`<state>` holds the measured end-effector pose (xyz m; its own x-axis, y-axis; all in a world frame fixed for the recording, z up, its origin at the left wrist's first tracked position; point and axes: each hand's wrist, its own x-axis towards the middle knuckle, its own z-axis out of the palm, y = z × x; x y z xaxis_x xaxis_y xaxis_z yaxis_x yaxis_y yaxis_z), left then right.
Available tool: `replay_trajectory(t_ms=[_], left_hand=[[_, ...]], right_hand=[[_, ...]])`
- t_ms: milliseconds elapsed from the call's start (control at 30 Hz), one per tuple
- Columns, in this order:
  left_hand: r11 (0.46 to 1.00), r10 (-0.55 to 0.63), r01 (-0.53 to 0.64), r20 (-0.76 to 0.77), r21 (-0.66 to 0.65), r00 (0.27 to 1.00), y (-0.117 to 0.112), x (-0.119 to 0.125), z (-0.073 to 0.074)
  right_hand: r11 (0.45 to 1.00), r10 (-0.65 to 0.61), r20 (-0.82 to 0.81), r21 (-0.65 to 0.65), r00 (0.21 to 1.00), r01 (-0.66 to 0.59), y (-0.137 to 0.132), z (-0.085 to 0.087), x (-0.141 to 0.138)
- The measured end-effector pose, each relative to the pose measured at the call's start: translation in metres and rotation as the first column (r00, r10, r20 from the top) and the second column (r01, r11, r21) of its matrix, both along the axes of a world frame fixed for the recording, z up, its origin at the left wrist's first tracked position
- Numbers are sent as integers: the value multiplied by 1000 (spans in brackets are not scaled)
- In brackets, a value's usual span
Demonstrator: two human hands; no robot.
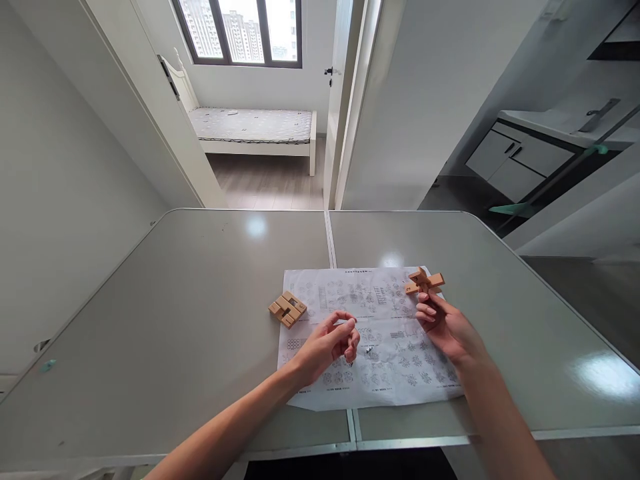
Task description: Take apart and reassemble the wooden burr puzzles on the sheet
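Note:
My right hand (443, 323) grips a small wooden puzzle cross (425, 281) of interlocked bars, held just above the right part of a printed instruction sheet (370, 360). My left hand (333, 343) hovers over the middle of the sheet with its fingers curled loosely, and nothing shows in them. A second group of wooden puzzle bars (288, 308) lies flat at the sheet's upper left corner, a short way left of my left hand.
The sheet lies on a grey folding table (175, 320) with a centre seam. Beyond the table, an open doorway shows a bed (253, 130) under a window. Cabinets and a counter (540, 150) stand at the right.

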<state>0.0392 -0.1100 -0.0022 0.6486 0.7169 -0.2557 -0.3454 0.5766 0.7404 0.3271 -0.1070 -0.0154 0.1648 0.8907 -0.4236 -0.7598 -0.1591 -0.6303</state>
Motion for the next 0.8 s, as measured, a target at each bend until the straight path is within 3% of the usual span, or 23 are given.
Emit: replay_trajectory(t_ms=[433,633,800], left_hand=[[1000,-12,11,-30,-28,999,0,-1,5],[1000,-22,22,-44,-6,999,1,0,2],[998,-39,42,-57,42,998,1,1,-1]], right_hand=[[999,42,-106,-1,993,-42,19,8,16],[996,87,-13,20,996,-86,10,10,13],[988,149,167,7,975,-152,-1,4,-1]])
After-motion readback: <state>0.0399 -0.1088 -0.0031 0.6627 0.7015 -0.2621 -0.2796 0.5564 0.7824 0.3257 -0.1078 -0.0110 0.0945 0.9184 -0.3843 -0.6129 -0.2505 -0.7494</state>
